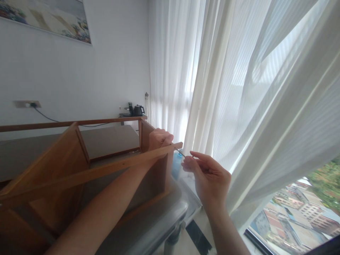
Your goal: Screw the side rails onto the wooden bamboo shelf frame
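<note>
A wooden frame piece (79, 166), like an unfinished shelf or drawer, lies on a grey surface (159, 212) in front of me. My left hand (158, 139) is closed around the far corner of its top rail, the forearm reaching across the frame. My right hand (209, 177) is just right of that corner, thumb and fingers pinched on a thin metal tool or screw (180, 152) whose tip meets the end of the rail.
Sheer white curtains (239, 88) hang close on the right, over a window showing buildings far below. A blue bottle (176, 166) stands by the frame's end. A black kettle (138, 110) sits on a far side table. A wall socket with a cable is at left.
</note>
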The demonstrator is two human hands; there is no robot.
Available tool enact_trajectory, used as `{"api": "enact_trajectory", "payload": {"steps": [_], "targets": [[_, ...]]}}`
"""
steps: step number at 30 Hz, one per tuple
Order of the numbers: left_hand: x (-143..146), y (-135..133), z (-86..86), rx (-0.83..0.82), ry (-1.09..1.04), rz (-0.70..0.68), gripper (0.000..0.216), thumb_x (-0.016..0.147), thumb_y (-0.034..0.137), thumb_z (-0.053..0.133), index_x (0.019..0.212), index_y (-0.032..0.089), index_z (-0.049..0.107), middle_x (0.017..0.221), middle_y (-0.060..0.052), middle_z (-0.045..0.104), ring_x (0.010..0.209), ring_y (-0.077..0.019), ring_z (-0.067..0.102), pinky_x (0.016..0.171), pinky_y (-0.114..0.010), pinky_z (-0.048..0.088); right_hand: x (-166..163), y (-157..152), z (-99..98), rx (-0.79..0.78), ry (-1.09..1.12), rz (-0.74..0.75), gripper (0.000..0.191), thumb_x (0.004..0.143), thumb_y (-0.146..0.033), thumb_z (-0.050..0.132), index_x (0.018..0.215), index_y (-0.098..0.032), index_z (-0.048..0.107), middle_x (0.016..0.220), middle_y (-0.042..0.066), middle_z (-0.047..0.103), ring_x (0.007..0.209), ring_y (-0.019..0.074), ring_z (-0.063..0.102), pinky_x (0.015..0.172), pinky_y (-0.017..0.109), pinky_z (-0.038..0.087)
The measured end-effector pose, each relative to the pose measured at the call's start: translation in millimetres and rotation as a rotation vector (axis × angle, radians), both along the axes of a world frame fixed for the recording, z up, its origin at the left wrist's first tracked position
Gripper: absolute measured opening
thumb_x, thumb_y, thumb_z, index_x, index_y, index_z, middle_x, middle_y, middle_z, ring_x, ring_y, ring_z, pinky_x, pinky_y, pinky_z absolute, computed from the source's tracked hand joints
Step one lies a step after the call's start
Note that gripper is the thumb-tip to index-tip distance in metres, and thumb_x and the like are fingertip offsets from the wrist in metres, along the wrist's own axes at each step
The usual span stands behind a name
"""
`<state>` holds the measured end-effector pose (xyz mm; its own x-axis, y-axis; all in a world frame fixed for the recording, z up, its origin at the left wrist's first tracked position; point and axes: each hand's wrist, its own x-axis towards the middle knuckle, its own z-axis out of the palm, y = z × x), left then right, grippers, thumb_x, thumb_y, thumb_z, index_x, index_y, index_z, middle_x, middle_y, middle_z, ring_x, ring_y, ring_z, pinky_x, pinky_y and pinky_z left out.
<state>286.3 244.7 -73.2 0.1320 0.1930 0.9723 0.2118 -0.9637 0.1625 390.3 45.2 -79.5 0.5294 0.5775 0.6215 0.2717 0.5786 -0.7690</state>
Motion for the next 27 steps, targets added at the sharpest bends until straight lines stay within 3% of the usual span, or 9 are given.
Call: {"api": "enact_trajectory", "payload": {"steps": [4,10,15,27], "targets": [[0,1,1.3,0.023,0.057,-0.001,0.058,0.1,0.048,0.043,0.05,0.021,0.028,0.044,0.001,0.036,0.048,-0.0154,0.033,0.058,-0.038,0.026,0,-2,-6.0,-0.048,-0.052,-0.072,0.028,0.082,-0.032,0.084,0.109,-0.028,0.08,0.081,0.0,0.081,0.073,0.0208,0.08,0.068,0.031,0.07],[0,1,1.9,0.059,0.075,0.002,0.053,0.095,0.039,0.052,0.049,0.021,0.032,0.045,0.001,0.038,0.05,-0.015,0.031,0.06,-0.037,0.024,0,-8,-6.2,-0.104,-0.096,-0.132,0.031,0.083,-0.033,0.082,0.113,-0.028,0.079,0.094,0.003,0.083,0.087,0.0234,0.081,0.082,0.037,0.07],[-1,-1,1.2,0.069,0.078,-0.002,0.049,0.091,0.03,0.052,0.049,0.02,0.03,0.045,0.002,0.036,0.049,-0.0139,0.029,0.06,-0.036,0.023,3,-9,-1.0,-0.163,-0.135,-0.192,0.031,0.082,-0.036,0.083,0.111,-0.025,0.079,0.09,0.004,0.082,0.081,0.0229,0.08,0.078,0.036,0.069],[0,-2,3.3,0.097,0.086,0.009,0.049,0.09,0.032,0.056,0.048,0.02,0.033,0.044,0.003,0.035,0.049,-0.0128,0.029,0.06,-0.035,0.022,4,-16,8.7,-0.253,-0.206,-0.183,0.013,0.085,-0.034,0.081,0.092,-0.024,0.083,0.079,0.003,0.08,0.072,0.0195,0.077,0.068,0.029,0.065]]}}
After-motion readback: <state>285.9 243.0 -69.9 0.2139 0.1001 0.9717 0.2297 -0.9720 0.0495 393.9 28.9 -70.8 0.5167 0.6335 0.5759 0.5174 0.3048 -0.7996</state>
